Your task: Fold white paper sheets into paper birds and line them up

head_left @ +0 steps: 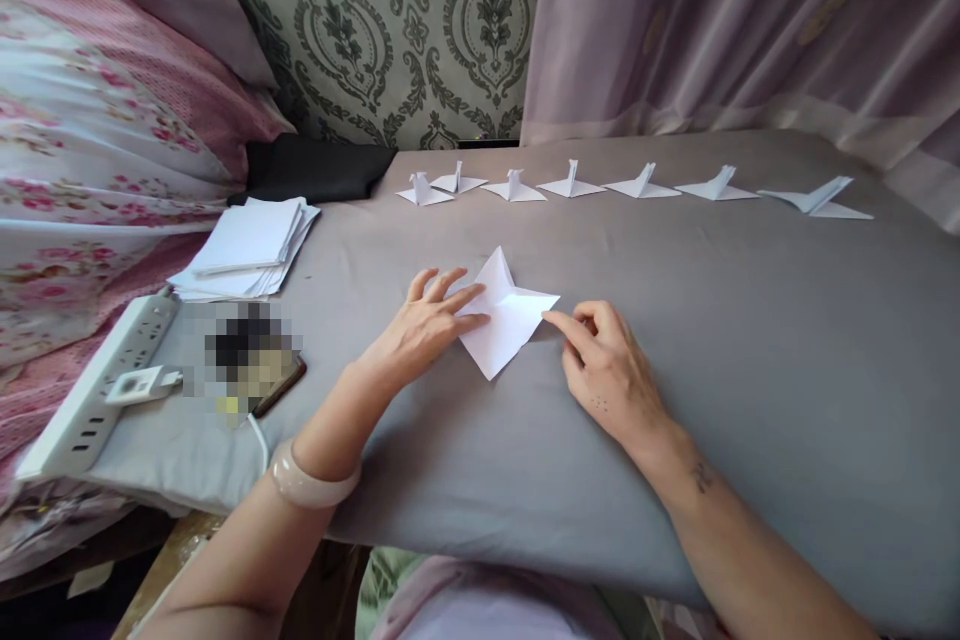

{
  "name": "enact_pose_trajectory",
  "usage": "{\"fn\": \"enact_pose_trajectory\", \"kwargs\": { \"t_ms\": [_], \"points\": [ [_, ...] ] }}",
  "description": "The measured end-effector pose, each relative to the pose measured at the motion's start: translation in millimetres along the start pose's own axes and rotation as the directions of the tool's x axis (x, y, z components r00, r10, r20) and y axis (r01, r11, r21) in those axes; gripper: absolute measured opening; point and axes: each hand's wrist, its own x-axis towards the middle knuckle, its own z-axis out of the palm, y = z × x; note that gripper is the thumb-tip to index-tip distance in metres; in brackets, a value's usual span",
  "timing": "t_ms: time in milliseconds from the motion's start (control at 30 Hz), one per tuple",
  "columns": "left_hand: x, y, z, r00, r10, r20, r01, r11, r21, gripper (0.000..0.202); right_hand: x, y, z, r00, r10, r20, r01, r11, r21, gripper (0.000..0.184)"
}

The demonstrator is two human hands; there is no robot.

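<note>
A creased sheet of white paper (504,325) lies on the grey cloth, its corners pointing outward like a diamond with a raised fold toward the top. My left hand (435,320) rests on its left side, fingers spread and pressing on the paper. At the right corner, the extended index finger of my right hand (607,355) touches the edge; its other fingers are curled, and whether the thumb pinches the paper underneath is hidden.
Several folded paper birds (646,185) stand in a row along the back. At left are a stack of white sheets (244,240), a black folded item (315,170), a white power strip (101,380) with a charger (142,384), and a blurred-out device (259,360) with a cable.
</note>
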Motion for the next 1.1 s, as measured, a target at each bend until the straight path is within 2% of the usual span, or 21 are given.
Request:
{"fn": "enact_pose_trajectory", "kwargs": {
  "t_ms": [100, 233, 367, 467, 533, 633, 700, 800, 933, 1100],
  "points": [
    [-0.2, 4.6, -6.2, 1.000, -0.010, 0.011, 0.010, 1.000, 0.001, 0.064, 6.2, 5.7, 6.6, 0.998, -0.058, 0.023, 0.059, 0.996, -0.073, 0.051],
    [4.0, 9.2, -7.5, 1.000, -0.012, -0.013, 0.012, 1.000, -0.003, 0.058, 16.1, 8.0, 17.2, 0.998, -0.046, 0.032, 0.051, 0.984, -0.172, 0.031],
    [3.3, 0.3, -7.8, 0.996, -0.089, -0.019, 0.089, 0.996, 0.021, 0.059, 17.2, 3.9, 20.0, 0.996, -0.090, 0.029, 0.094, 0.958, -0.271, 0.029],
    [-1.4, -0.4, -18.6, 0.986, -0.147, -0.080, 0.150, 0.988, 0.036, 0.061, 12.5, -3.0, 16.4, 0.991, -0.121, 0.055, 0.132, 0.942, -0.307, 0.028],
    [-3.1, 9.9, -28.6, 0.975, -0.168, -0.144, 0.171, 0.985, 0.008, 0.056, 9.5, -8.8, 13.7, 0.988, -0.135, 0.077, 0.153, 0.935, -0.320, 0.027],
    [1.8, 38.7, -34.8, 0.970, -0.155, -0.188, 0.132, 0.983, -0.130, 0.039, 7.4, -17.0, 11.1, 0.985, -0.140, 0.095, 0.164, 0.930, -0.328, 0.023],
    [9.6, 58.1, -28.1, 0.978, -0.143, -0.151, 0.117, 0.978, -0.171, 0.028, 7.3, -21.3, 10.3, 0.985, -0.132, 0.108, 0.161, 0.930, -0.330, 0.021],
    [22.3, 73.9, -8.1, 0.981, -0.186, -0.061, 0.179, 0.978, -0.112, 0.021, 7.0, -24.2, 10.5, 0.987, -0.115, 0.110, 0.145, 0.936, -0.322, 0.022],
    [30.4, 72.4, 11.3, 0.992, -0.127, 0.008, 0.127, 0.989, -0.070, 0.017, 3.9, -18.9, 12.3, 0.994, -0.061, 0.092, 0.081, 0.968, -0.239, 0.022],
    [31.9, 66.3, 14.3, 0.999, -0.038, 0.024, 0.040, 0.996, -0.085, 0.016, -4.3, -4.9, 8.9, 0.986, 0.106, 0.125, -0.097, 0.993, -0.071, 0.019]
  ]
}}
